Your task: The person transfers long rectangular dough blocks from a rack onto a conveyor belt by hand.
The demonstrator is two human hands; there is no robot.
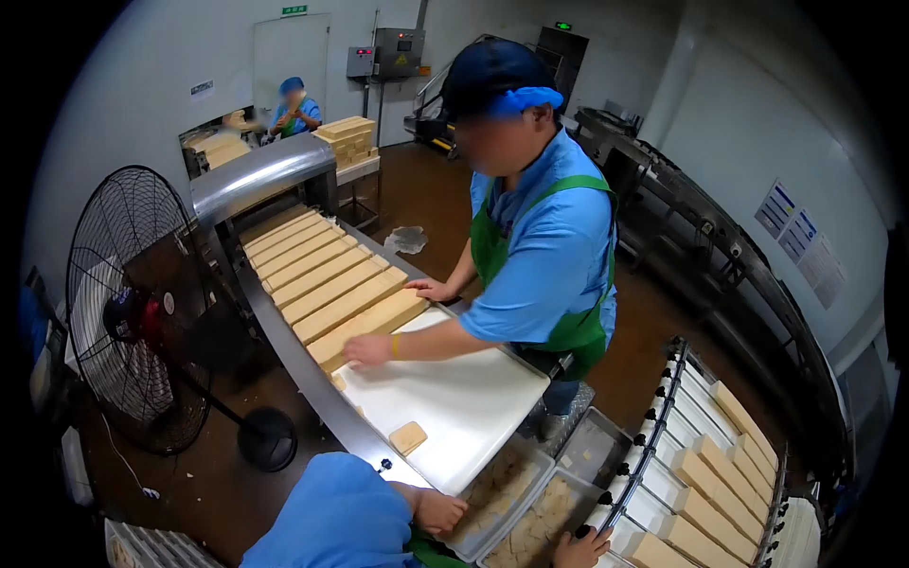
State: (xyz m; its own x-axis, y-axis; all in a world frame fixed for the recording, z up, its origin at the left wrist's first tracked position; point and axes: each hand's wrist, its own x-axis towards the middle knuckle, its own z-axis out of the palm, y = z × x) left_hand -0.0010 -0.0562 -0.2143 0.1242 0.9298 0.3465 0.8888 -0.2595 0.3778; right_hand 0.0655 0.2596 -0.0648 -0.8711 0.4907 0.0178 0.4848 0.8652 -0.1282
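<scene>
My left hand [440, 511] is at the near end of the white conveyor belt [454, 383], above a bin of scraps [494, 492]. Its fingers are curled, and what they hold, if anything, is hidden. At the bottom edge, my right hand [579, 549] has its fingers around the near frame of a slatted rack [632, 473] that carries several pale blocks [703, 519]. One small pale piece [408, 437] lies on the belt. Further up, a co-worker's hand [367, 350] touches the nearest of several long pale slabs [365, 328] lying side by side.
A co-worker [549, 237] in a green apron stands beyond the belt. A large black fan [137, 308] is at the left. Another person [295, 114] is by stacked blocks [347, 140] at the back. A second scrap bin [540, 521] lies between belt and rack.
</scene>
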